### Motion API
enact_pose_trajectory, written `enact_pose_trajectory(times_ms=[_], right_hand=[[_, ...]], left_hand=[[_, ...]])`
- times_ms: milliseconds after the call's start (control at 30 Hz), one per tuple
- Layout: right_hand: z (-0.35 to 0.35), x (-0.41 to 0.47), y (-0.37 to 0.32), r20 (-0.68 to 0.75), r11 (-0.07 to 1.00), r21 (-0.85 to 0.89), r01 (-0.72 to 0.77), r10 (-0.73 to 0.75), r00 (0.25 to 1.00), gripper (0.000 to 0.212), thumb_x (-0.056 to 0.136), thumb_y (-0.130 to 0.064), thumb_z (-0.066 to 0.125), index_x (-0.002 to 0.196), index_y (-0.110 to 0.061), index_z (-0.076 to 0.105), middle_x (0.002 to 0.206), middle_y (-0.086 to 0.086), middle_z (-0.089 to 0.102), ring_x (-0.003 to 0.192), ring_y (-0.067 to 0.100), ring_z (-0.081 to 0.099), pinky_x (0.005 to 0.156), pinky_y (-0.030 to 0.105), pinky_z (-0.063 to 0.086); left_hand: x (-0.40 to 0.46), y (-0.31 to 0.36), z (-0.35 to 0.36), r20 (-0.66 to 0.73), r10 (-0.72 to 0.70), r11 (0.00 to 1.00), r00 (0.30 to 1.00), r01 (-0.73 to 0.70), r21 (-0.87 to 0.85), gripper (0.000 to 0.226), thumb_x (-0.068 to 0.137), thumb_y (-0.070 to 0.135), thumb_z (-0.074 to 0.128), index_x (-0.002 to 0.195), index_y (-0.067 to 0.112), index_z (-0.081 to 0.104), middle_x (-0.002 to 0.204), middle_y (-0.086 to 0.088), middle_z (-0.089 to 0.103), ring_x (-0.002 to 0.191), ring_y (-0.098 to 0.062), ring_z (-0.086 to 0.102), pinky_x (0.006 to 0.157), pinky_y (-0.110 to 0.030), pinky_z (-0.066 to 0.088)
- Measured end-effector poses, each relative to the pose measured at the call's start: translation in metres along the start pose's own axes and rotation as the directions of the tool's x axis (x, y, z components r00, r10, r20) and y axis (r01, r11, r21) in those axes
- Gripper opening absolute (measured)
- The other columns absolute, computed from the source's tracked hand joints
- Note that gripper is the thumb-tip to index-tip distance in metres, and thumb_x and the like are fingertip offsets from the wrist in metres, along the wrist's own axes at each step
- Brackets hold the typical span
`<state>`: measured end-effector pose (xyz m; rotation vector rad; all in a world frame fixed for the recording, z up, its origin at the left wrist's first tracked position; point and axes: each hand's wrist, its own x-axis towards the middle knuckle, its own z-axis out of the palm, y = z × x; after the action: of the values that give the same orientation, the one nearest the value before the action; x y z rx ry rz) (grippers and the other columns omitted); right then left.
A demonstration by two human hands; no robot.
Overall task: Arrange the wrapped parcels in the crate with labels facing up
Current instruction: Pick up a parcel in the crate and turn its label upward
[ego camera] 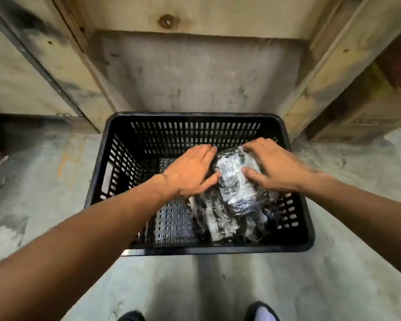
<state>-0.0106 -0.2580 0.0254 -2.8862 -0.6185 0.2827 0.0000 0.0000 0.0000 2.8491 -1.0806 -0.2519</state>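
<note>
A black slotted plastic crate [196, 117] stands on the concrete floor in front of me. Inside it, at the right, a parcel wrapped in shiny clear film [237, 184] lies on top of another wrapped parcel [220, 224] near the front wall. My left hand [190, 172] lies flat against the top parcel's left side, fingers together. My right hand [273, 166] grips its right side, thumb on top and fingers curled over the far end. The print on the parcels is blurred; I cannot make out a label.
Wooden crates or panels [329, 72] rise behind and to both sides of the plastic crate, leaving a narrow concrete gap [195, 72]. The crate's left half shows bare perforated bottom [174, 218]. My shoes [262, 311] are at the lower edge.
</note>
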Motion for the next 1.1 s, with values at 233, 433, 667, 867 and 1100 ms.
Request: enact_pose_trajectory(times_ms=[233, 433, 667, 867, 1100], right_hand=[[0.035, -0.004, 0.024, -0.142, 0.979, -0.122, 0.166, -0.183, 0.973, 0.063, 0.098, -0.052, 0.058, 0.147, -0.014, 0.048, 0.145, 0.009, 0.054, 0.132, 0.023, 0.05, 0.113, 0.029, 0.032], [0.043, -0.037, 0.022, -0.057, 0.981, -0.12, 0.15, -0.157, 0.986, 0.084, 0.098, -0.068, 0.045, 0.164, -0.022, 0.023, 0.172, 0.001, 0.02, 0.155, 0.018, 0.024, 0.126, 0.036, 0.021], [0.04, -0.05, 0.029, 0.207, 0.956, -0.231, 0.18, -0.132, 0.969, 0.132, 0.076, -0.083, 0.062, 0.162, -0.027, -0.022, 0.171, -0.004, -0.022, 0.159, 0.018, -0.008, 0.128, 0.039, 0.015], [0.038, -0.047, 0.023, 0.215, 0.939, -0.286, 0.191, -0.131, 0.968, 0.119, 0.089, -0.065, 0.065, 0.164, -0.02, -0.017, 0.172, 0.005, -0.021, 0.159, 0.02, -0.01, 0.126, 0.042, 0.025], [0.033, -0.058, 0.029, 0.039, 0.98, -0.024, 0.199, -0.198, 0.979, 0.085, 0.095, -0.059, 0.061, 0.162, -0.016, 0.03, 0.165, -0.003, 0.023, 0.153, 0.009, 0.025, 0.126, 0.034, 0.026]], left_hand=[[0.01, -0.001, 0.05, -0.197, 0.117, 0.992, 0.973, -0.123, -0.019, 0.08, 0.105, 0.055, 0.03, 0.158, -0.004, 0.021, 0.162, -0.026, 0.03, 0.149, -0.032, 0.032, 0.123, -0.033, 0.016], [0.001, 0.007, 0.054, -0.106, 0.071, 0.996, 0.992, -0.075, -0.038, 0.102, 0.094, 0.079, 0.02, 0.161, 0.007, -0.006, 0.17, -0.019, 0.0, 0.157, -0.03, 0.012, 0.12, -0.035, 0.01], [0.008, 0.024, 0.06, -0.029, -0.007, 0.982, 1.0, 0.001, -0.19, 0.135, 0.07, 0.098, 0.039, 0.158, 0.016, -0.024, 0.168, -0.009, -0.026, 0.157, -0.031, -0.008, 0.122, -0.048, 0.009], [0.012, 0.022, 0.06, 0.025, 0.004, 0.962, 1.0, 0.003, -0.273, 0.156, 0.051, 0.101, 0.056, 0.156, 0.024, -0.03, 0.165, 0.003, -0.034, 0.156, -0.026, -0.019, 0.125, -0.055, 0.007], [0.02, 0.002, 0.05, 0.007, 0.095, 0.95, 0.995, -0.089, -0.299, 0.145, 0.053, 0.083, 0.077, 0.162, 0.033, -0.005, 0.168, 0.003, -0.023, 0.156, -0.029, -0.012, 0.12, -0.057, 0.005]])
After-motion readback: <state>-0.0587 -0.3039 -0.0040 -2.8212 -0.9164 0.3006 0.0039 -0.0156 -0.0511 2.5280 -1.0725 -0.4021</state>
